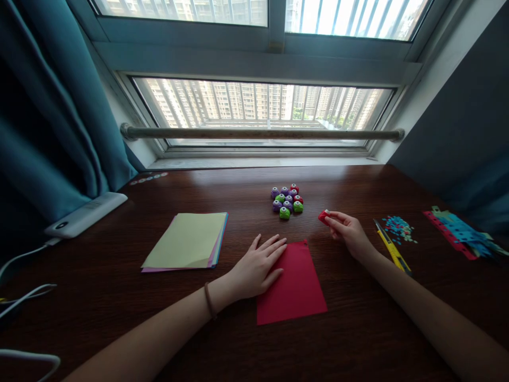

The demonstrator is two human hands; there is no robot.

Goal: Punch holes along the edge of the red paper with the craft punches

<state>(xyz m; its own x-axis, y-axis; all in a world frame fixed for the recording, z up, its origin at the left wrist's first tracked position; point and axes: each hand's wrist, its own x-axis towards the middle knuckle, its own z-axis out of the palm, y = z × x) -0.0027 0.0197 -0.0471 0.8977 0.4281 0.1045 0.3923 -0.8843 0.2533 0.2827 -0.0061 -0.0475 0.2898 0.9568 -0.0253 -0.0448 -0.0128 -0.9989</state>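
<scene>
My left hand [258,265] lies flat with its fingers spread on the left edge of a red paper sheet [296,286] on the dark wooden table [119,307]. My right hand [348,231] is closed in a pinch around a small red paper punch [323,216], held just above the table to the right of the sheet's far corner. A cluster of several small purple, green and red punches [287,201] sits beyond the sheet.
A stack of coloured paper [186,240] with a pale green top lies at the left. A yellow utility knife [392,248], paper confetti [398,228] and punched strips [461,232] lie at the right. A white power bank [85,213] with cables sits far left.
</scene>
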